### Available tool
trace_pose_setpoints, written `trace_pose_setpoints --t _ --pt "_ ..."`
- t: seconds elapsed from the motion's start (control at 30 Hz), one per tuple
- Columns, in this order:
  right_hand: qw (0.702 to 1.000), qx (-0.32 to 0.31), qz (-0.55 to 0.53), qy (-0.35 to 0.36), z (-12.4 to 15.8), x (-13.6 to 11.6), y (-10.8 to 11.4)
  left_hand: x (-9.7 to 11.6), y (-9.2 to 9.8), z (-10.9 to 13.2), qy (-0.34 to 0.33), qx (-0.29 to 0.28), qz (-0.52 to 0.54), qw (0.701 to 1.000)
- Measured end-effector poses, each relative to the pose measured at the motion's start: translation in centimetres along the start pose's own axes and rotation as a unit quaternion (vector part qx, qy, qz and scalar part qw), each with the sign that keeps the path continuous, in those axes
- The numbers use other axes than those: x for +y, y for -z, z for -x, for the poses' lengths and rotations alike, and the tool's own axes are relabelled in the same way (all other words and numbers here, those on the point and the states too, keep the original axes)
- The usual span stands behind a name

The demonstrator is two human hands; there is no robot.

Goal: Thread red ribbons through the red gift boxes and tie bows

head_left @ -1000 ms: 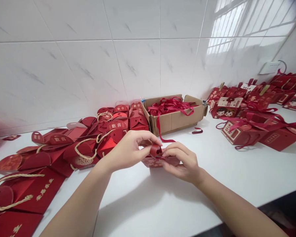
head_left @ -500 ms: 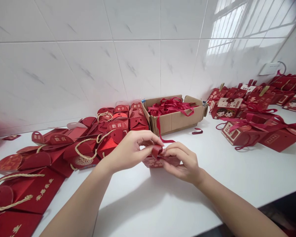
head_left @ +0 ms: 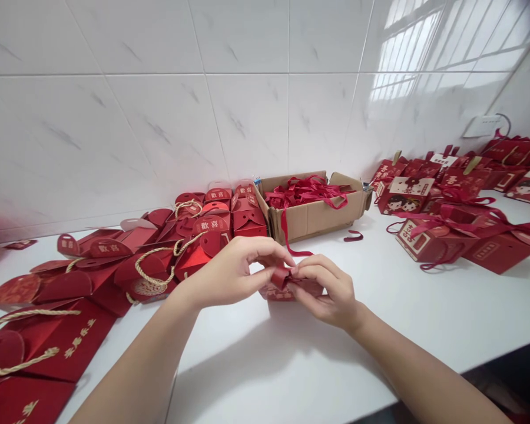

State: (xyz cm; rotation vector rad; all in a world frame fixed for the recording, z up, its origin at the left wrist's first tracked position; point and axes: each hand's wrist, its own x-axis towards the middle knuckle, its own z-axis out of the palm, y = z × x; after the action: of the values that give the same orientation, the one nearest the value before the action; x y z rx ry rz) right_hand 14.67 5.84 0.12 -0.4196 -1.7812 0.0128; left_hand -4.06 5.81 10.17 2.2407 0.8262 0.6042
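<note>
A small red gift box (head_left: pixel 279 293) with a pale printed pattern stands on the white table between my hands, its top partly covered by fingers. Above the lid curls a wide dark-red ribbon loop (head_left: pixel 280 277). My left hand (head_left: pixel 241 268) comes from the left and pinches the loop between thumb and fingertips. From the right, my right hand (head_left: pixel 329 288) is closed at the lid's top, thumb and fingers pressed on the base of the ribbon; the exact grip there is hidden.
A cardboard box (head_left: pixel 313 219) of red ribbons stands behind my hands, one ribbon (head_left: pixel 285 232) trailing over its edge. Red gift boxes (head_left: pixel 92 288), some with rope handles, crowd the left. Ribbon-tied boxes (head_left: pixel 437 235) stand at right. A ribbon scrap (head_left: pixel 354 236) lies nearby; a tiled wall (head_left: pixel 247 118) closes the back.
My left fingertips and the ribbon loop have dropped slightly toward the lid, and the loop looks rounder. My right hand has hardly moved.
</note>
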Motion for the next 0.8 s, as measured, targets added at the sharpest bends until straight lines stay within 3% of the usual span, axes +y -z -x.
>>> trace_pose_setpoints --t 0.13,0.3,0.4,0.53,0.8 --pt "1.000 0.002 0.008 0.008 -0.2 -0.1 0.0 -0.1 0.3 0.1 -0.028 -0.028 -0.034 0.999" --pt "0.999 0.023 0.026 -0.027 -0.3 -0.2 -0.2 -1.2 -0.2 -0.4 0.005 0.004 -0.022 1.000" --pt "0.996 0.031 0.021 -0.083 -0.3 0.0 -0.2 -2.0 -0.8 -1.0 0.006 0.031 -0.002 0.999" --pt "0.985 -0.005 -0.024 -0.173 -0.5 0.4 -0.1 -2.5 -1.4 -1.4 0.004 0.063 0.041 0.997" --pt "0.986 0.017 0.002 -0.167 -0.5 0.9 -0.3 -2.6 -2.1 -1.8 0.001 0.099 0.033 0.995"
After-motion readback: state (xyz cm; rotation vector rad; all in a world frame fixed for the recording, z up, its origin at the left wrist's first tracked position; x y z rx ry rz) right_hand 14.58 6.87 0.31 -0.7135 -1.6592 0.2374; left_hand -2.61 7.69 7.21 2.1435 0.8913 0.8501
